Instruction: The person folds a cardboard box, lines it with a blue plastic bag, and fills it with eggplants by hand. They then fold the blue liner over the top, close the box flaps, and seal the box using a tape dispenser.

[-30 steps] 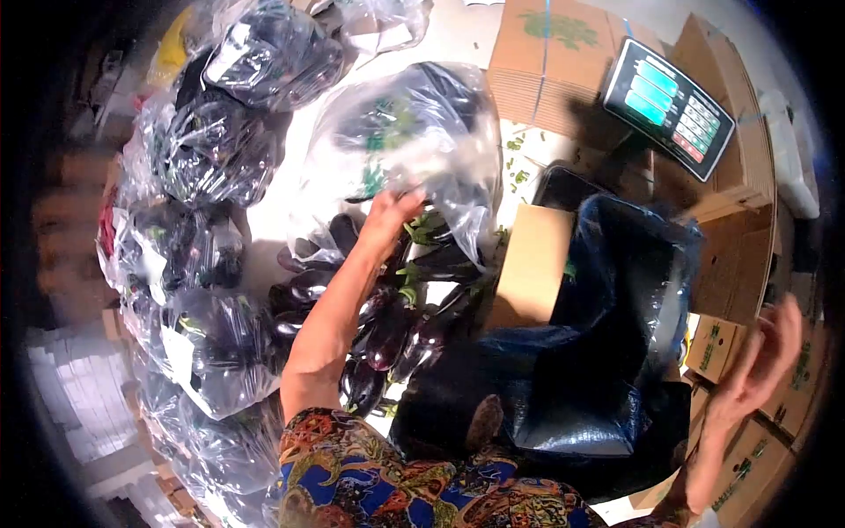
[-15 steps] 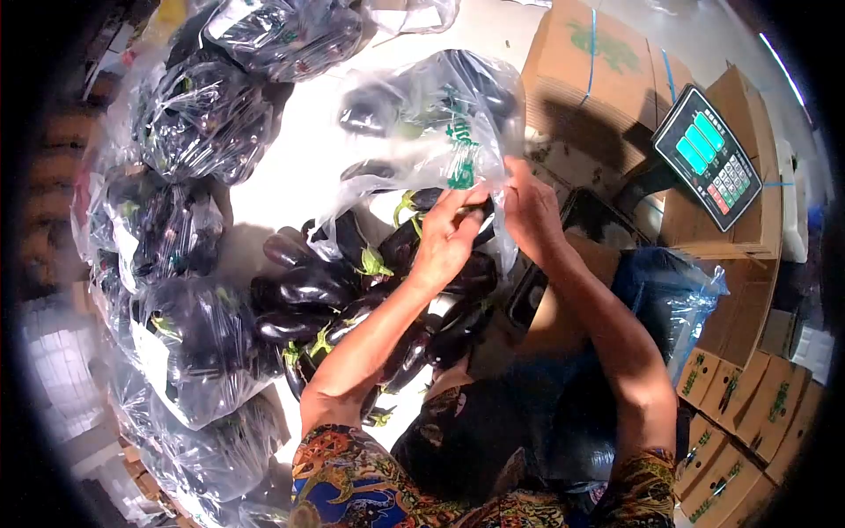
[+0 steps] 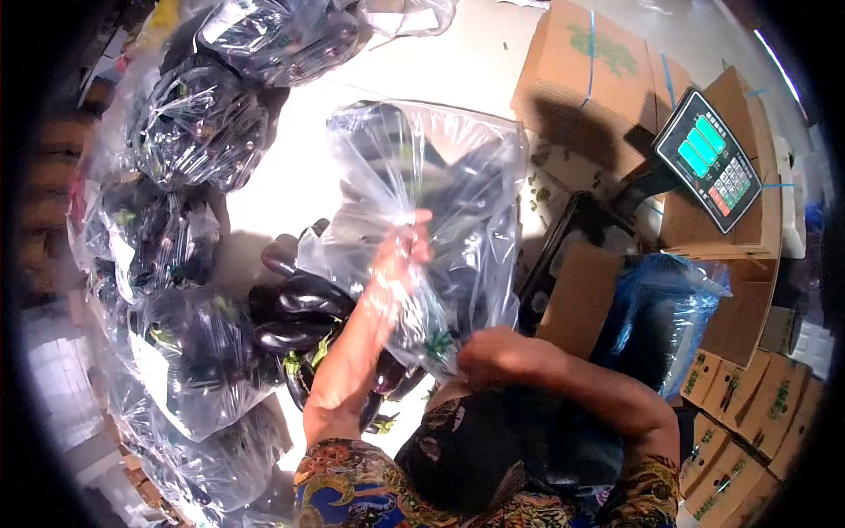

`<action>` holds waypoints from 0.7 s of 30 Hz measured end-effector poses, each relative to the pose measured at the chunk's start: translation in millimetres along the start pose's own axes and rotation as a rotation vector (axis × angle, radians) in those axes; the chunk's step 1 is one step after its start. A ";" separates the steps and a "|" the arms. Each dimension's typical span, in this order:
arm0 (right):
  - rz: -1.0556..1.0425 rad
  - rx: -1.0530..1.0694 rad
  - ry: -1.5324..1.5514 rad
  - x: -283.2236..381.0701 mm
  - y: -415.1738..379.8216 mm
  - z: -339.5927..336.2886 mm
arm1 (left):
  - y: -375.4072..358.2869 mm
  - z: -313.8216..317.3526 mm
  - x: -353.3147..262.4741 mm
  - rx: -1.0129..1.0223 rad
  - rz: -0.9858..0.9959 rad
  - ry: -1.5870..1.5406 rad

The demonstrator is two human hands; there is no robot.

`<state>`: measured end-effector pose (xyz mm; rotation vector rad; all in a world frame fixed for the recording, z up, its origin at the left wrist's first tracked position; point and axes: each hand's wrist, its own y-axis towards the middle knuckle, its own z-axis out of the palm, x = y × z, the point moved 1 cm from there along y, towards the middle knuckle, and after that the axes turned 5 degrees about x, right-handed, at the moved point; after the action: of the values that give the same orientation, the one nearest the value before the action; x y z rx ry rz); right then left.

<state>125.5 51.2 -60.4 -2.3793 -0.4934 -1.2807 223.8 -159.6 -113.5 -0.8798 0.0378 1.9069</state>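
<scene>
A large clear plastic bag (image 3: 475,176) with dark eggplants inside lies on the white surface in front of me. My left hand (image 3: 405,255) is at the middle of the bag, its fingers curled round the gathered plastic, partly behind the film. Closer to my body, my right hand (image 3: 493,354) is closed on the bag's near end, beside a green print. Loose glossy eggplants (image 3: 304,297) with green stems lie left of and under my left forearm.
Filled bags of eggplants (image 3: 202,123) line the left side. Flattened cardboard boxes (image 3: 581,79) are stacked at the back right, near a scale display (image 3: 709,158). A blue plastic-wrapped bundle (image 3: 673,308) and printed cartons (image 3: 739,400) are at the right.
The bag's near end has been drawn toward me, over the loose eggplants. My right hand has moved down with it, and my left hand has shifted left onto the gathered plastic.
</scene>
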 end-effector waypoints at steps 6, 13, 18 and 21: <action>0.405 -0.703 -0.015 -22.0 7.0 -82.8 | -145.4 -97.7 30.1 0.163 -0.234 1.699; 0.616 -0.356 -0.593 -39.7 45.3 -107.3 | -235.1 -140.7 102.4 0.013 -0.372 0.984; 0.552 -0.431 -0.953 -104.8 81.4 -56.0 | -249.7 -142.9 115.9 0.062 -0.140 0.464; 0.740 -0.593 -0.621 -63.6 72.5 -85.6 | -245.4 -141.7 105.0 0.108 -0.146 0.506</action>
<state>66.5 -61.1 -83.5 -2.9735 0.6759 -0.3585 472.5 -9.4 -196.8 -1.2343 0.3665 1.4945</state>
